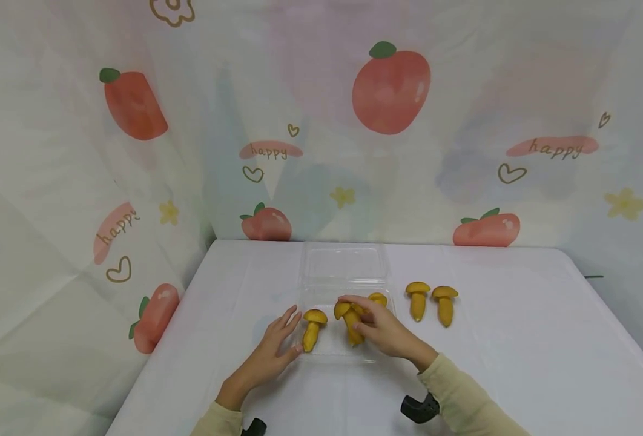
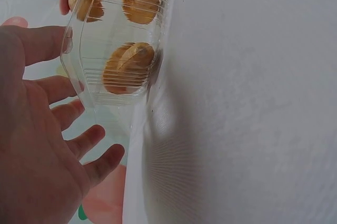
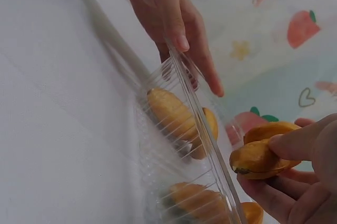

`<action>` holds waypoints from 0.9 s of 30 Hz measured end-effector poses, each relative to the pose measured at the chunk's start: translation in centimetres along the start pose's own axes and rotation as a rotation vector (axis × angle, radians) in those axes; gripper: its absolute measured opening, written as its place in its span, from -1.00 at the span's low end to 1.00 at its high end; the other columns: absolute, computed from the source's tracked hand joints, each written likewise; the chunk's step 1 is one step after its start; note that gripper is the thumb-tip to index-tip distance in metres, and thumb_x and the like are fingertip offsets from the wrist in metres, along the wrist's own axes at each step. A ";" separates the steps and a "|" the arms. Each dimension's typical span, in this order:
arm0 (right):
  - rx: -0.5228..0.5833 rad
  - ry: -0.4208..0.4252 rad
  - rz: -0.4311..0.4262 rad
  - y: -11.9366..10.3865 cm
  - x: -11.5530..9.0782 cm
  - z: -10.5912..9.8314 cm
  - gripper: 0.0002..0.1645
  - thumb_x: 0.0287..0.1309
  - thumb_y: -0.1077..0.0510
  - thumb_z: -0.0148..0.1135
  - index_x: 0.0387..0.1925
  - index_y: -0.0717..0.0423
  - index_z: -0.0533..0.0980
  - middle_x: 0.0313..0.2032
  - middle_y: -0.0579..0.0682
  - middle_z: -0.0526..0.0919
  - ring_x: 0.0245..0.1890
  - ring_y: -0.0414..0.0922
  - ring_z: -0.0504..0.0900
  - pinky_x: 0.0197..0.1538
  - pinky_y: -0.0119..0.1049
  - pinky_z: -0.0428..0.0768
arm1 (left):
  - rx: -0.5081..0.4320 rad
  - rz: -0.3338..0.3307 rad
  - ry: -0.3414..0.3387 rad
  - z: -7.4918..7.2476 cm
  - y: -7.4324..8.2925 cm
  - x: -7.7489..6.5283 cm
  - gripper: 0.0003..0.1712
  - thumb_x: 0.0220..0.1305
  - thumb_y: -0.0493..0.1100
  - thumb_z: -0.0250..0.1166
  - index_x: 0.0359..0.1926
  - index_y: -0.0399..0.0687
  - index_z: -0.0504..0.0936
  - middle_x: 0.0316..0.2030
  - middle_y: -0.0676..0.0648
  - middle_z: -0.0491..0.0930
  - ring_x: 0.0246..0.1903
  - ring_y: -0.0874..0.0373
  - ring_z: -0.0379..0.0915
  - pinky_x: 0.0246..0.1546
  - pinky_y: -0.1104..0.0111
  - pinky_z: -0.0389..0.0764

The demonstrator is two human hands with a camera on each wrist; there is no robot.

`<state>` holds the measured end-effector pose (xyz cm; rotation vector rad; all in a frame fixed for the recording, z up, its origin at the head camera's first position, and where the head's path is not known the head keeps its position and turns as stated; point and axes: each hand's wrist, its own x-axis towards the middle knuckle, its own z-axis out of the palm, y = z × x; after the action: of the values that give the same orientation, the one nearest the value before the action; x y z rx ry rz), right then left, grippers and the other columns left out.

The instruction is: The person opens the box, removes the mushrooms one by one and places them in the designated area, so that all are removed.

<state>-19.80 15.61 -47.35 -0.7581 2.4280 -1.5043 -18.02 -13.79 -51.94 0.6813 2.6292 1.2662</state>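
Right fingers (image 3: 269,196) around yellow mushroom (image 3: 255,158)

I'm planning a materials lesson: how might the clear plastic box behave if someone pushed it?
The clear plastic box looks thin-walled, so it would probably flex. Sitting flat on the table, it should slide rather than roll. The yellow mushrooms lying inside might shift under a sharp push.

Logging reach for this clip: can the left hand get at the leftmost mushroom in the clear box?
Probably yes: the left hand is close beside the leftmost mushroom, holding no mushroom, and the lid is folded back; only the wall of the clear box seems to stand between.
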 end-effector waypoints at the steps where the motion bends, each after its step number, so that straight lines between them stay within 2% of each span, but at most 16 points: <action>1: 0.008 0.002 0.005 -0.1 -0.1 -0.2 -0.33 0.33 0.46 0.07 0.43 0.12 0.33 0.34 0.21 0.45 0.30 0.15 0.48 0.26 0.02 0.59 | -0.001 0.001 -0.002 0.0 0.0 0.0 -0.24 0.47 -0.07 0.18 0.57 -0.12 0.13 0.63 -0.14 -0.07 0.56 -0.37 -0.18 0.39 -0.44 0.01; 5: 0.006 0.015 0.017 -0.1 -0.6 -0.8 -0.33 0.33 0.44 0.10 0.44 0.11 0.33 0.32 0.22 0.43 0.28 0.16 0.50 0.22 -0.14 0.63 | -0.001 0.004 -0.007 -0.1 -0.1 -0.1 -0.24 0.48 -0.07 0.17 0.57 -0.11 0.12 0.63 -0.14 -0.08 0.56 -0.38 -0.19 0.40 -0.44 0.00; 11: -0.053 0.071 -0.029 -0.1 -1.5 -1.7 -0.33 0.32 0.45 0.12 0.43 0.16 0.32 0.40 0.20 0.42 0.36 0.19 0.44 0.25 0.06 0.58 | 0.009 0.009 0.003 -0.1 -0.1 -0.1 -0.24 0.47 -0.07 0.18 0.57 -0.11 0.14 0.63 -0.12 -0.07 0.56 -0.36 -0.16 0.39 -0.43 0.03; 13: -0.065 0.088 -0.033 -0.1 -1.8 -2.1 -0.33 0.31 0.45 0.13 0.43 0.15 0.32 0.41 0.19 0.42 0.35 0.19 0.45 0.24 0.06 0.58 | 0.008 0.010 0.000 -0.1 -0.1 -0.1 -0.24 0.47 -0.08 0.19 0.57 -0.10 0.14 0.63 -0.12 -0.07 0.56 -0.35 -0.16 0.40 -0.42 0.04; 19: -0.058 0.127 0.001 -0.2 -3.0 -3.2 -0.32 0.33 0.43 0.12 0.44 0.08 0.32 0.42 0.22 0.39 0.31 0.24 0.50 0.19 -0.06 0.64 | 0.003 0.008 -0.011 -0.2 0.1 -0.1 -0.23 0.46 -0.08 0.19 0.57 -0.09 0.13 0.63 -0.11 -0.08 0.57 -0.36 -0.19 0.41 -0.42 0.02; 23: -0.043 0.160 -0.009 -0.1 -3.9 -3.7 -0.33 0.34 0.43 0.12 0.44 0.10 0.31 0.44 0.30 0.32 0.18 0.29 0.60 0.00 -0.28 0.70 | 0.008 0.009 -0.018 -0.3 0.1 -0.1 -0.23 0.46 -0.08 0.19 0.57 -0.10 0.13 0.63 -0.13 -0.08 0.57 -0.35 -0.19 0.41 -0.41 0.02; 25: -0.049 0.183 -0.024 0.0 -4.3 -4.0 -0.35 0.36 0.41 0.14 0.43 0.12 0.31 0.43 0.31 0.33 0.10 0.26 0.65 -0.08 -0.35 0.69 | 0.010 0.011 -0.021 -0.3 0.1 -0.1 -0.23 0.46 -0.08 0.19 0.58 -0.10 0.12 0.63 -0.13 -0.08 0.57 -0.36 -0.19 0.42 -0.41 0.01; 27: -0.071 0.203 -0.046 0.2 -4.6 -4.3 -0.36 0.37 0.37 0.16 0.43 0.13 0.31 0.39 0.29 0.38 0.05 0.14 0.67 -0.10 -0.37 0.68 | 0.006 0.012 -0.018 -0.3 0.1 -0.1 -0.23 0.46 -0.08 0.19 0.57 -0.11 0.13 0.63 -0.14 -0.08 0.56 -0.37 -0.19 0.41 -0.42 0.01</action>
<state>-17.74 21.42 -45.96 -0.7106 2.6412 -1.5905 -17.97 -13.99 -51.68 0.7072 2.6198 1.2502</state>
